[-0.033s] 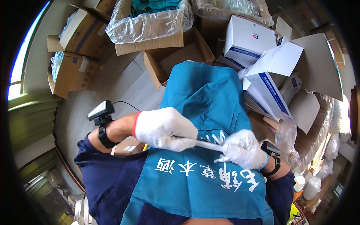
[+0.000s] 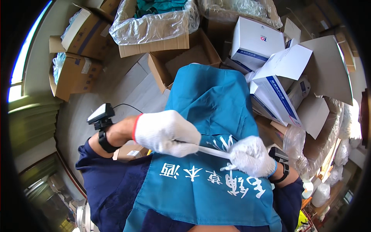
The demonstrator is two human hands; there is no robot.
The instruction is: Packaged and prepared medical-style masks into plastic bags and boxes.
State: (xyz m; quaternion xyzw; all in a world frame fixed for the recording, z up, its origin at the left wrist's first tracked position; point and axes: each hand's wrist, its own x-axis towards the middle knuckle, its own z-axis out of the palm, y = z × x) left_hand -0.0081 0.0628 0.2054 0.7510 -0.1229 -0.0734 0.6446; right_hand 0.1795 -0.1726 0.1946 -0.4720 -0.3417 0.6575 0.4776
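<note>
Both my hands wear white knitted gloves, above a teal apron (image 2: 216, 96) that covers my lap. My left hand (image 2: 168, 133), in a red-cuffed glove, is closed in a pinch on one end of a narrow white strip (image 2: 214, 152). The strip runs straight across to my right hand (image 2: 253, 155), whose curled fingers close on its other end. Short white ends poke out below the right fingers. Whether the strip is cord, elastic or film is too small to tell. White lettering (image 2: 214, 178) is printed on the apron under the hands.
An open cardboard box (image 2: 156, 71) stands beyond my knees, behind it a plastic-lined box (image 2: 154, 33) of teal cloth. White-and-blue cartons (image 2: 259, 38) pile up at the right, beside a large plastic-lined box (image 2: 332, 127). More brown boxes (image 2: 79, 73) stand at far left.
My left hand has shifted slightly left, and the right hand a touch lower. A little more of the strip's left part shows between them.
</note>
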